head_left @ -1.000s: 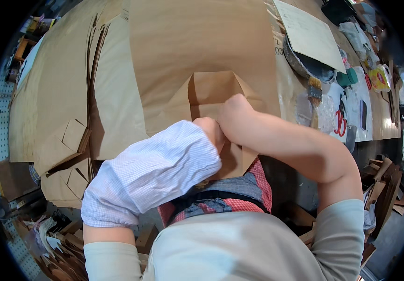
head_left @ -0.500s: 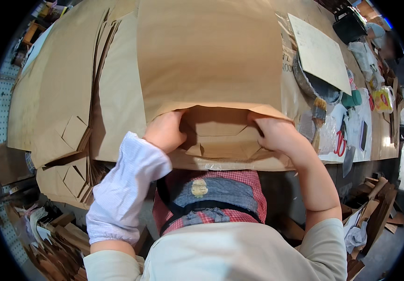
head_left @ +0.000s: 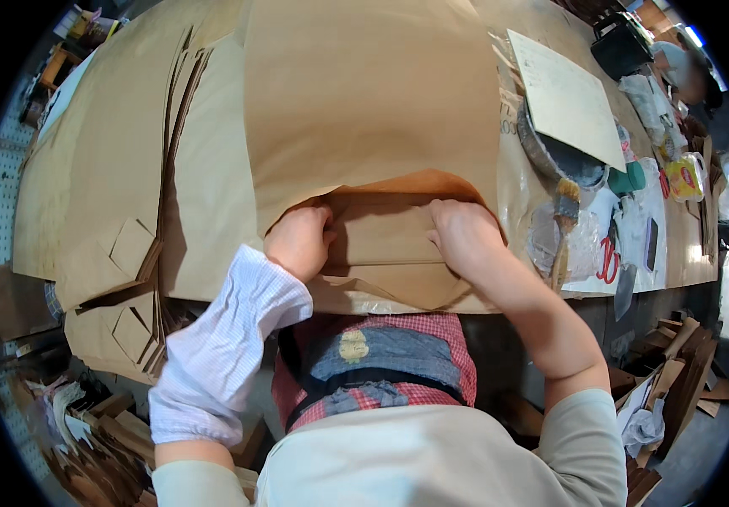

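Observation:
A large brown paper bag [head_left: 373, 93] lies flat on the table in front of me, its near end opened wide and raised at the rim. My left hand [head_left: 299, 242] is closed at the left side of this opening, with curled fingers on the paper. At the right side, my right hand [head_left: 466, 237] reaches into the opening with bent fingers pinching the paper. Some fingertips of both hands are hidden by the folds. Between the hands, flat creased paper shows inside the opening.
Stacks of folded paper bags [head_left: 119, 169] lie at the left. On the right are a bowl [head_left: 542, 152] under a white board [head_left: 563, 93], a paste brush [head_left: 566, 207], red-handled scissors [head_left: 608, 258] and a knife blade [head_left: 625, 291]. A person [head_left: 685, 72] is at the far right.
My right hand has moved left and deeper into the opening. The bag's upper rim has lifted into a rounder arch, and the paper inside looks more spread. My left hand has shifted little.

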`<control>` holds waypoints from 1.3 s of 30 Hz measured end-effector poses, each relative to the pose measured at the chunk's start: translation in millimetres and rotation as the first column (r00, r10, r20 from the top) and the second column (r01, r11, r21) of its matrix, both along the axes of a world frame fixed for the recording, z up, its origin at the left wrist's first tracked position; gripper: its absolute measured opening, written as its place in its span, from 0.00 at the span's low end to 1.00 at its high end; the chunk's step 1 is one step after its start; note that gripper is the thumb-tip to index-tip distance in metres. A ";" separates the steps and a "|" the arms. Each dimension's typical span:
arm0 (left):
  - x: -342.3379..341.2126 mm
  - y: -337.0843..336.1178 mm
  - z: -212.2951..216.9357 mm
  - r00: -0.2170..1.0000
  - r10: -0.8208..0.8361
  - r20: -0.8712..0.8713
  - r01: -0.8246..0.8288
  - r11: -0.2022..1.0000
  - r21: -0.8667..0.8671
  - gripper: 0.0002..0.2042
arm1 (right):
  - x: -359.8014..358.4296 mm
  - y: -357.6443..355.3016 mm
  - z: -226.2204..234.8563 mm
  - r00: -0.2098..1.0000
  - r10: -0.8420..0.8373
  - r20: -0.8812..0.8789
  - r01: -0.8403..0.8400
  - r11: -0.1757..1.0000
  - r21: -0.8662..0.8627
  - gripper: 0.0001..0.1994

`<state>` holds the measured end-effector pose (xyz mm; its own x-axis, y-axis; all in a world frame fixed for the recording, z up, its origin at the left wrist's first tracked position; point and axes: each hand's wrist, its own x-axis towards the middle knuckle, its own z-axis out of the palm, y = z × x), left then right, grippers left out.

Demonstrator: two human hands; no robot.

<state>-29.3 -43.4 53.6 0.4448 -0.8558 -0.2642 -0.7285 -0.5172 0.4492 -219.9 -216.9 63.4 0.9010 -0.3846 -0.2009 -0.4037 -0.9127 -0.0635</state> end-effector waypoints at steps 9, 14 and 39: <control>-16.3 6.8 40.5 0.954 -0.298 0.022 0.295 0.951 0.094 0.34 | -164.4 -58.9 67.7 0.981 -0.131 0.143 0.168 0.942 -0.291 0.16; -25.5 9.3 37.5 0.913 -0.373 0.163 0.348 0.923 0.163 0.36 | -175.0 -83.6 70.9 0.839 -0.060 0.541 0.186 0.966 -0.181 0.12; -37.8 5.7 67.1 0.977 -0.139 0.161 0.128 0.989 0.077 0.51 | -161.8 -196.3 114.0 0.762 -0.492 0.421 0.147 0.764 0.628 0.08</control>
